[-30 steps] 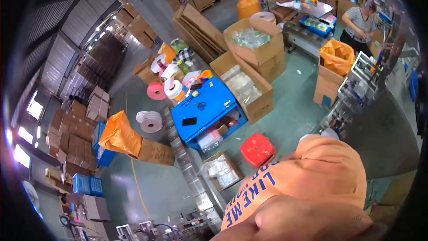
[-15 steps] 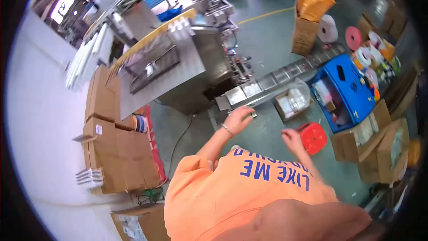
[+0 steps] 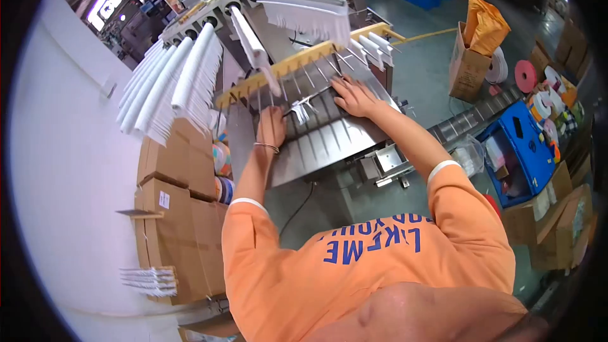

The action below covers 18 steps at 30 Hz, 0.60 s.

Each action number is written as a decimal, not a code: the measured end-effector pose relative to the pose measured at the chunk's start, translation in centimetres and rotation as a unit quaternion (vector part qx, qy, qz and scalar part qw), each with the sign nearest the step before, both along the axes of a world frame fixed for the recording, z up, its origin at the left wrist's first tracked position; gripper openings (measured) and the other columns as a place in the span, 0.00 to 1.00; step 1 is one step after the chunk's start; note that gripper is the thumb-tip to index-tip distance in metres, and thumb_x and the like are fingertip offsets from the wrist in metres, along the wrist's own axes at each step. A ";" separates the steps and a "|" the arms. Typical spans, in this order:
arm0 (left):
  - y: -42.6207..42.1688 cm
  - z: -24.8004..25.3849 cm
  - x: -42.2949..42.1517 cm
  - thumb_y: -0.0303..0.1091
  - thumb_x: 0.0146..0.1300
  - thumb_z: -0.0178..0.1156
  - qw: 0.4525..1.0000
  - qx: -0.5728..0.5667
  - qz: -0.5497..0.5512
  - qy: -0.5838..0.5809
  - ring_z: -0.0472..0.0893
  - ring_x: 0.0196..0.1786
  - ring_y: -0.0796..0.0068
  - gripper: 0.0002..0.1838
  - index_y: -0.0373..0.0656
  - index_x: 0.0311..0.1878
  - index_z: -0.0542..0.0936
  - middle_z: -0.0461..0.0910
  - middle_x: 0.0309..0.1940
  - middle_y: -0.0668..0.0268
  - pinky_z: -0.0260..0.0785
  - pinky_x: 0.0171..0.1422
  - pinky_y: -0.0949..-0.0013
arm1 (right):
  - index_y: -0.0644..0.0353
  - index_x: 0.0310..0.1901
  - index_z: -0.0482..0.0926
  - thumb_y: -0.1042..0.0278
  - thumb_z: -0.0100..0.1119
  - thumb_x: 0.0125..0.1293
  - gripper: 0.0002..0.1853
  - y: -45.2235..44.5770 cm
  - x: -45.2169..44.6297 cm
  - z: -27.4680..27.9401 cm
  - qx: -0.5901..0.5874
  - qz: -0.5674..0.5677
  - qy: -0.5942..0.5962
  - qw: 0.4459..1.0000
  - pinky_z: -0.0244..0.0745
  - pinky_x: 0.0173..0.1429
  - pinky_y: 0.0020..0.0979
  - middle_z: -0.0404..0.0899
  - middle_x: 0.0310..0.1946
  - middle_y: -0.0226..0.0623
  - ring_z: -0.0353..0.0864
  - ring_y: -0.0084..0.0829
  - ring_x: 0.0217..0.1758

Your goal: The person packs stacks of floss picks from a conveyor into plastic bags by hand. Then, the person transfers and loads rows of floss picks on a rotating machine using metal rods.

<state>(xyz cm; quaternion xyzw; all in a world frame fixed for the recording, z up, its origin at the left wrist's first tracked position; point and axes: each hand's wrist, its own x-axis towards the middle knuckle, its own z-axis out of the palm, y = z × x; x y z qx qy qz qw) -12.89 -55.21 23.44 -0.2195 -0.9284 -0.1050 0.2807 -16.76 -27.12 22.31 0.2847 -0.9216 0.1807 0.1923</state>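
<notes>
My left hand (image 3: 272,128), with a bracelet at the wrist, is curled at the left of a metal tray (image 3: 323,142) with parallel grooves. What its fingers close on is hidden. My right hand (image 3: 356,96) lies on the far right part of the tray, fingers stretched out. Between the hands sits a small loose bunch of thin white pieces (image 3: 304,111). Just beyond them a yellow bar (image 3: 291,68) carries a row of metal rods. A narrow white stack (image 3: 248,37) hangs close above my left hand.
More white fringed stacks (image 3: 196,66) hang from a machine rail at left. Cardboard boxes (image 3: 180,206) stand beside the white wall. To the right are a metal conveyor (image 3: 472,117), a blue bin (image 3: 522,145) and a carton with an orange bag (image 3: 486,25).
Both hands have moved from above the floor onto the metal tray. The view has shifted, so the tray and hanging white stacks are nearer. My right hand's fingers are now spread.
</notes>
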 end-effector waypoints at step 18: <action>19.2 6.3 4.3 0.20 0.62 0.46 0.514 0.474 -0.350 -0.623 0.79 0.37 0.72 0.31 0.46 0.69 0.51 0.75 0.42 0.56 0.72 0.42 0.71 | 0.62 0.36 0.73 0.82 0.54 0.48 0.11 11.7 21.8 5.6 -0.294 -0.082 0.159 0.939 0.66 0.38 0.28 0.72 0.27 0.37 0.73 0.33 0.33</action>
